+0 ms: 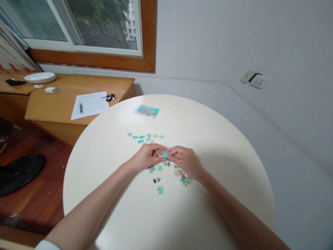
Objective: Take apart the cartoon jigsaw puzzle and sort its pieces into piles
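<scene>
Left hand [146,157] and right hand [185,160] meet fingertip to fingertip, both pinching the teal puzzle piece [165,154] between them. Loose pieces [184,180] lie just beneath, mostly by the right hand.

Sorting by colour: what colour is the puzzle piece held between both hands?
Teal; the puzzle piece shows best in the head view.

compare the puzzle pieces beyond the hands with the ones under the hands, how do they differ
Colour: the far pieces are nearly all teal; the near pieces mix teal, pink, yellow and dark.
Spread: the far pieces lie in a loose row, clear of both hands; the near pieces are bunched, partly hidden under the left hand and right hand, which pinch a teal piece.
Both lie flat on the table.
</scene>
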{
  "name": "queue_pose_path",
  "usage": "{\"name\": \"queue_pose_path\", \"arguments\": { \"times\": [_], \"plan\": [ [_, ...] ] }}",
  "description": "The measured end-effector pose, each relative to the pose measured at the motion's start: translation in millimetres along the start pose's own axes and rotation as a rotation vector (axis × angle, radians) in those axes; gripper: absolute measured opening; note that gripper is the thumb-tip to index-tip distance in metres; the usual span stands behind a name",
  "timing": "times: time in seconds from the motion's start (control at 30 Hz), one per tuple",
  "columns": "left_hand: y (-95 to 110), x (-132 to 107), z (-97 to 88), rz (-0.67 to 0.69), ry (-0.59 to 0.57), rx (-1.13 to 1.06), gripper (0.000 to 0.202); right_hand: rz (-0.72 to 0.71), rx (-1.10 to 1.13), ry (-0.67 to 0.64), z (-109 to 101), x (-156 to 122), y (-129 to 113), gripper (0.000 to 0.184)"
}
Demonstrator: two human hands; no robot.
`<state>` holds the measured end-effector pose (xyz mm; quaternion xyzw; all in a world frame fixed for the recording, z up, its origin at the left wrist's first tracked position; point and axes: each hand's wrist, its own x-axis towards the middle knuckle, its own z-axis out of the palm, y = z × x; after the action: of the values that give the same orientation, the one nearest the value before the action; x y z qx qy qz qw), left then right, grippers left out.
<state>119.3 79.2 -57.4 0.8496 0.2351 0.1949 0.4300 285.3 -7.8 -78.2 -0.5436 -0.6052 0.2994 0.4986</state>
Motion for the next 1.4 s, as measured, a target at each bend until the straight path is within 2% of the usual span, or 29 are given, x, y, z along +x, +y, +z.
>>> {"name": "queue_pose_path", "arguments": {
  "times": [0.3, 0.7, 1.03, 1.4],
  "plan": [
    [2.2, 0.5, 2.1, 0.036, 0.065, 0.079, 0.021, 0.149, 0.164, -0.006, 3.2, -0.8, -1.9, 0.012],
    [2.1, 0.5, 1.6, 0.027, 0.065, 0.083, 0.019, 0.077, -0.095, 0.013, 0.2, 1.8, -6.4, 0.009],
    [0.5, 0.3, 2.9, -0.013, 0.055, -0.007, 0.016, 0.197, 0.143, -0.014, 3.1, -0.1, -2.1, 0.013],
    [2.8, -0.8, 2.1, -0.02, 0.004, -0.074, 0.017, 0.187, 0.163, -0.01, 5.3, -0.3, 0.4, 0.017]
  ]
}}
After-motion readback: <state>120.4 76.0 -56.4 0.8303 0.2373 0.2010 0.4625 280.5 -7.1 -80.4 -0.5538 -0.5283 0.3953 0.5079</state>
